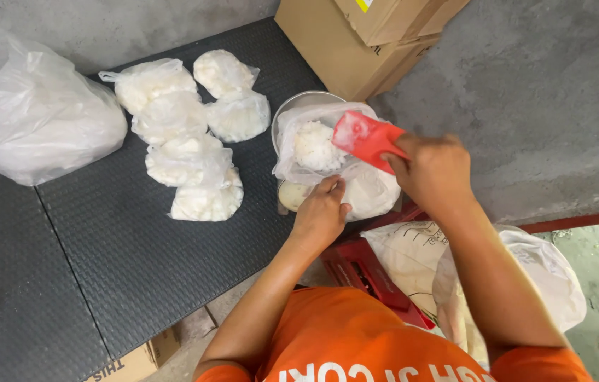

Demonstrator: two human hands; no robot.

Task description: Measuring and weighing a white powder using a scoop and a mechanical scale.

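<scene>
While left hand (319, 212) pinches open the clear bag (356, 187) on the scale pan (292, 106), right hand (432, 170) grips red scoop (369, 139), tipping white grains in; filling step, next needs a level weight check

Blk mat (137, 240) w/ filled bags (193, 134)

Soft even daylight, sharp focus

Brown cartons (356, 35) beyond filled bags (190, 134)
</scene>
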